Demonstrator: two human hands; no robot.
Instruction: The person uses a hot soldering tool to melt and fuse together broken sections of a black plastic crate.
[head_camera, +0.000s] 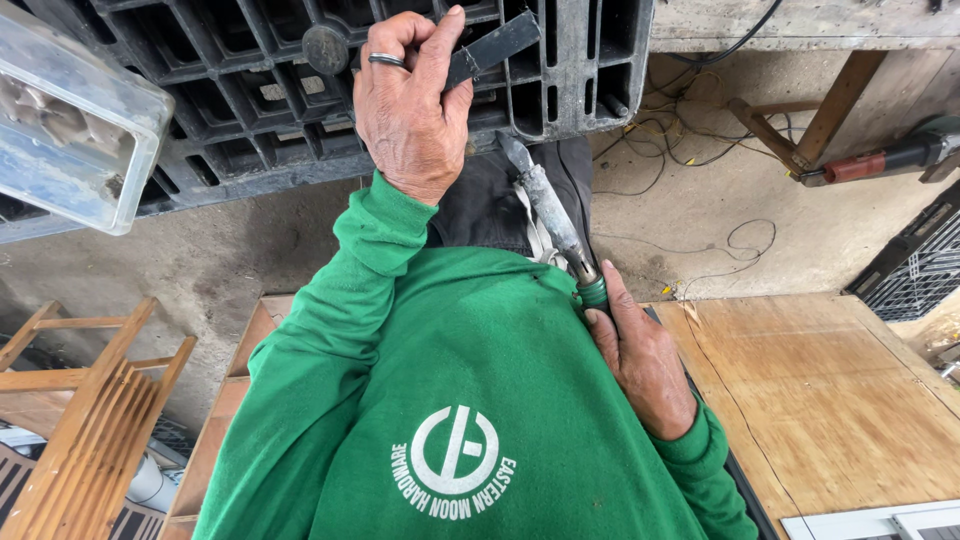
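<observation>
Your left hand (410, 100) clenches a flat black strip (490, 48) against the black plastic pallet (250, 130) | your right hand (640, 360) grips a green-handled iron (550, 210), tip near the pallet's lower edge.

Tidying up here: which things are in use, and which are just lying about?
In use: left hand, black strip, right hand, green-handled tool, black plastic pallet.
Lying about: clear box, wooden rack, loose cables, plywood board.

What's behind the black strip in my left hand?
A black plastic pallet, its ribbed grid visible around the black strip. The left hand covers the strip's lower end and the pallet there.
</observation>
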